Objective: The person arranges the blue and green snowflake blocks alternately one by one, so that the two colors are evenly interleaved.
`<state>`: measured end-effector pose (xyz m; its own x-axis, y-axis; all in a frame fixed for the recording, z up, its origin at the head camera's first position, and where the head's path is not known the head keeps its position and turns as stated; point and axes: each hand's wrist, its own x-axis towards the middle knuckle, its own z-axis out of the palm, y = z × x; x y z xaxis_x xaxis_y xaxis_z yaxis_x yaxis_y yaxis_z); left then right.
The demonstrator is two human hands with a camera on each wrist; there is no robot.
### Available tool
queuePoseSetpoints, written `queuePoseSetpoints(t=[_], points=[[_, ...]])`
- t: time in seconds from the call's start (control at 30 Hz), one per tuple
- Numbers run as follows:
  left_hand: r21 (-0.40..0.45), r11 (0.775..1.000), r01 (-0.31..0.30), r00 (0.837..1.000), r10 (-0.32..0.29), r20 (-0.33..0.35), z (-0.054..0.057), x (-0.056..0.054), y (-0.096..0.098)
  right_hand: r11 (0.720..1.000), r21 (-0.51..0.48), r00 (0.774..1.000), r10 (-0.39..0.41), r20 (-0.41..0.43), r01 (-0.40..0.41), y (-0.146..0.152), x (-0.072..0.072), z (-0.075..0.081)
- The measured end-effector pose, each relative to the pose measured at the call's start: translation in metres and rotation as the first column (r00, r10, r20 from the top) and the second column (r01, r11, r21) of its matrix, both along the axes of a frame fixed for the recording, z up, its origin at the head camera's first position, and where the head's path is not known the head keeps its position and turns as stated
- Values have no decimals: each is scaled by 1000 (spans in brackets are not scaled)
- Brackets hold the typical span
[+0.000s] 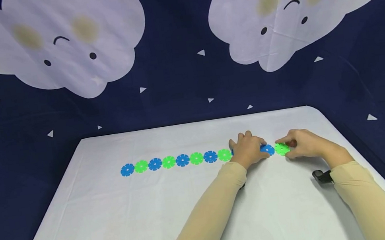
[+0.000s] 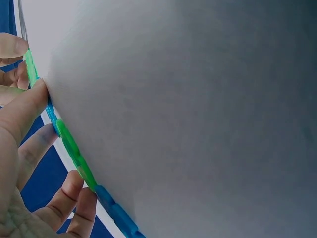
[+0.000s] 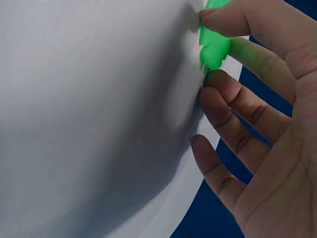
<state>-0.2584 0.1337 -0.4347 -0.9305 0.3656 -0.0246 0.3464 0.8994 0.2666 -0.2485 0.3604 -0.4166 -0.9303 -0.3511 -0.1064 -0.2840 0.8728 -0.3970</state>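
A row of flat, notched plastic discs, blue and green by turns, runs across the white table. At its right end a green snowflake disc (image 1: 281, 149) is pinched between the thumb and a finger of my right hand (image 1: 303, 144). My left hand (image 1: 247, 151) reaches over the row and pinches the neighbouring blue snowflake disc (image 1: 269, 150) by its edges. In the left wrist view, another green disc (image 2: 74, 151) lies by the left hand's lower fingers. The right wrist view shows the pinched green disc (image 3: 215, 47) edge-on. Part of the row is hidden under the left hand.
The row stretches left to a blue end disc (image 1: 127, 170). White cloth covers the table (image 1: 119, 225). Behind it hangs a dark blue backdrop (image 1: 179, 97) with pale clouds and triangles. A black wrist device (image 1: 321, 176) shows at the right sleeve.
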Motion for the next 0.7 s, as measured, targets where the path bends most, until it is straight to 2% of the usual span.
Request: queuePoseSetpoints(t=[0.7], points=[[28,1000,6,1000,-6,9,4,3,-2,999,38,1000,-18,22,17,-6,0,6]])
